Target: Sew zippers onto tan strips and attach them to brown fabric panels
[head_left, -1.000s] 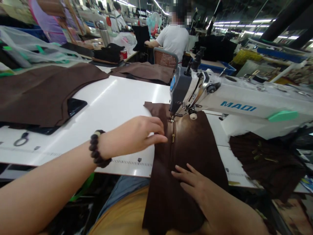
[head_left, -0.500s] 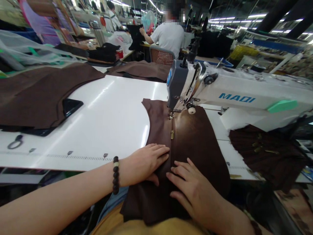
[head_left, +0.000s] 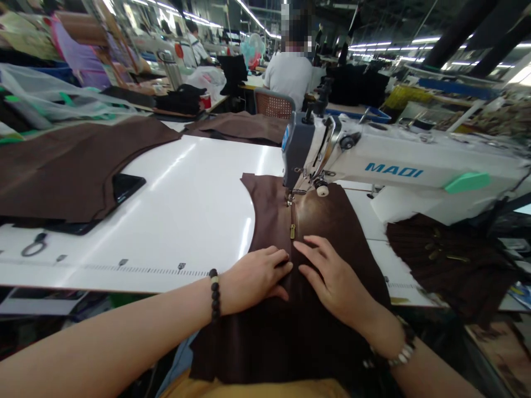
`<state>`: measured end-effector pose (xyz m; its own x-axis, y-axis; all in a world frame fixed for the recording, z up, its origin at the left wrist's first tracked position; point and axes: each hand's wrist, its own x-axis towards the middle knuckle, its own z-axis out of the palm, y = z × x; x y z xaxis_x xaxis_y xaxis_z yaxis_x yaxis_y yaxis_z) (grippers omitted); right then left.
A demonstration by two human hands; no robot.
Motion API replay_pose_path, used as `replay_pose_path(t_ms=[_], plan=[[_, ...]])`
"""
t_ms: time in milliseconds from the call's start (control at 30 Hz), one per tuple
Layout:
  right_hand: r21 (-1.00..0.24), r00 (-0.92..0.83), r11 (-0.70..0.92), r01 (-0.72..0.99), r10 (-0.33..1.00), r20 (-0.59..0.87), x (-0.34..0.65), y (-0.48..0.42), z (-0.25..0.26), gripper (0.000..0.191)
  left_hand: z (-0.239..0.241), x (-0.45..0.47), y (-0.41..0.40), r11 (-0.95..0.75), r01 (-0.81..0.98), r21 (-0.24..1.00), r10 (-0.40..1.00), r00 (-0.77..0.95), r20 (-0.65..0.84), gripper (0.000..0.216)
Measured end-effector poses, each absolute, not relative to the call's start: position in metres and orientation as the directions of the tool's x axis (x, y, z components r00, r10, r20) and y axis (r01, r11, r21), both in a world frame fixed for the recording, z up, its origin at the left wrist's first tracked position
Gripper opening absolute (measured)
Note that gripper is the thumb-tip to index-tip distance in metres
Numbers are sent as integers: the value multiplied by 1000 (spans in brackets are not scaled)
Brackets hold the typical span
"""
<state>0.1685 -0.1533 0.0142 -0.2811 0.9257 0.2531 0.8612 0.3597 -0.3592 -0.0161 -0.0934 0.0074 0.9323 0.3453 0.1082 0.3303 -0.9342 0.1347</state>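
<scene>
The right hand (head_left: pixel 342 287) lies on the panel (head_left: pixel 344 232), fingers spread; the left hand (head_left: pixel 253 279) has its fingers close together, any pinch unclear. Just beyond the nearer, right fingertips is the pull (head_left: pixel 292 231); the zip (head_left: pixel 294 214) runs lengthwise from between the 2 hands toward the foot (head_left: pixel 289 200).

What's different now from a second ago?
The left hand has drawn back and settled on the brown piece; the right hand has moved forward, near the zipper pull. The piece's near end spread leftward. The piece still lies under the sewing head.
</scene>
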Motion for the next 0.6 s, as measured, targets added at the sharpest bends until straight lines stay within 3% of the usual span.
replay_pose_path(t_ms=[200, 367, 600], plan=[[-89, -390, 431, 898, 873, 291, 168, -112, -1, 28, 5, -13, -91, -932, 337, 134, 350, 933, 85, 52], [-44, -420, 461, 886, 840, 342, 174, -115, -9, 31, -5, -11, -98, -928, 355, 116, 371, 911, 181, 55], [-24, -322, 348, 937, 890, 324, 168, -109, -8, 25, -16, -13, -105, -937, 348, 33, 346, 907, 242, 45]])
